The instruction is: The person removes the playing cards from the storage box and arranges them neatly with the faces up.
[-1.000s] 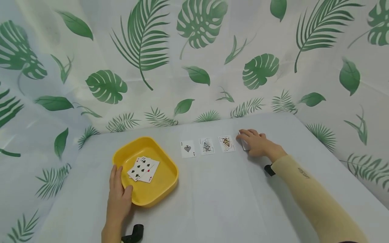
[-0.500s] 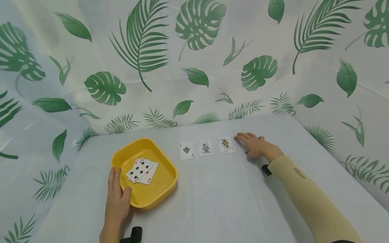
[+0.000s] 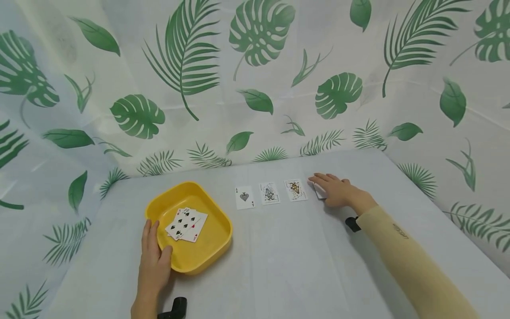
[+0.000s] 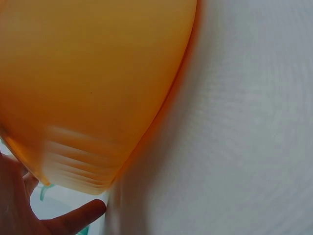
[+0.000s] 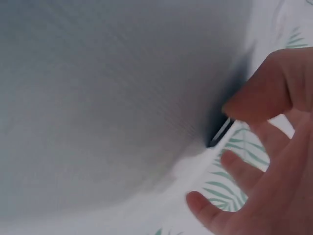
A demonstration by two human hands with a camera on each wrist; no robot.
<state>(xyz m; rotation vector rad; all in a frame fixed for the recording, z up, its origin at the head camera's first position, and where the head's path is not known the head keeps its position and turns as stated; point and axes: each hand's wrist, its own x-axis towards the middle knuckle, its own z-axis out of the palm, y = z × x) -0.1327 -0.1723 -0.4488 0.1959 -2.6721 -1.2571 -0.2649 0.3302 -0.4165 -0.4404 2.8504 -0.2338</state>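
Yellow plastic forms a shallow square-cornered tray [image 3: 217, 232] on the left side of the bench [image 3: 287, 261], turned a little askew. Inside it lie loosely overlapped playing cards: a six of spades [image 3: 185, 223] on top and a card with red pips [image 3: 198, 229] partly showing beneath. The left hand [image 3: 154, 261] touches the tray along its left side, its fingers fairly straight and resting at the rim, with the thumb apart from them near the front corner.

To the right of the tray, three cards lie face up in a spaced row: an ace of spades [image 3: 245, 197], a grey joker [image 3: 269, 193] and a coloured joker [image 3: 295, 190]. Just beyond the coloured joker, a white, dark-edged object [image 3: 319, 191] lies mostly covered by the right hand [image 3: 338, 192]. In the right wrist view the thumb meets the object's dark edge while other fingers stand spread; I cannot tell whether the hand is clamped on it.

A tan sleeve [image 3: 414, 261] covers the right forearm, and a black wrist mount [image 3: 178, 306] shows beside the left wrist. Behind the bench stands a white sheet [image 3: 275, 79] printed with green leaves.
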